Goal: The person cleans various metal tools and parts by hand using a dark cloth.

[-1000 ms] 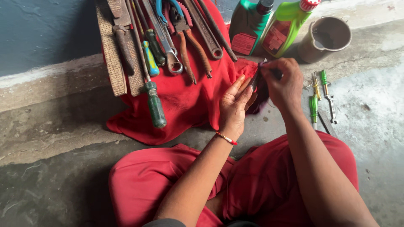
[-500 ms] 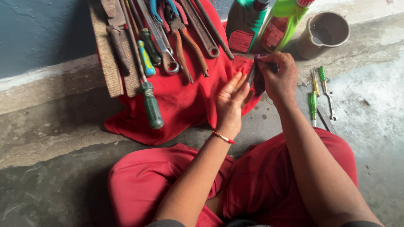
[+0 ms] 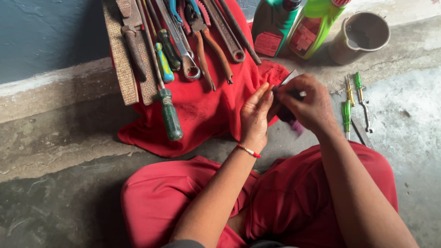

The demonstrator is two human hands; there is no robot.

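Head view, looking down over crossed legs in red cloth: the left hand (image 3: 255,115) is held open, palm turned to the right, its fingers straight and close together, steadying a slim metal tool (image 3: 285,79) whose pale tip shows just above the knuckles. The right hand (image 3: 308,102) is curled over that tool, its fingers pinching a dark purple rag (image 3: 294,123) around it; a corner of the rag hangs out below the hand. Both hands meet just above the floor, at the right edge of a red cloth (image 3: 202,110) spread there.

On the red cloth lie a green-handled screwdriver (image 3: 170,118), a flat rasp (image 3: 120,55), a spanner (image 3: 183,46), a pair of pliers with reddish grips (image 3: 209,48) and a ring wrench (image 3: 226,32), all fanned out with their handles toward the person. Behind the hands stand a dark green bottle (image 3: 270,25) and a light green bottle (image 3: 312,27) side by side, with a grey cup (image 3: 360,36) to their right. Small green-handled screwdrivers (image 3: 347,112) lie on the concrete floor (image 3: 59,151) just right of the right hand.
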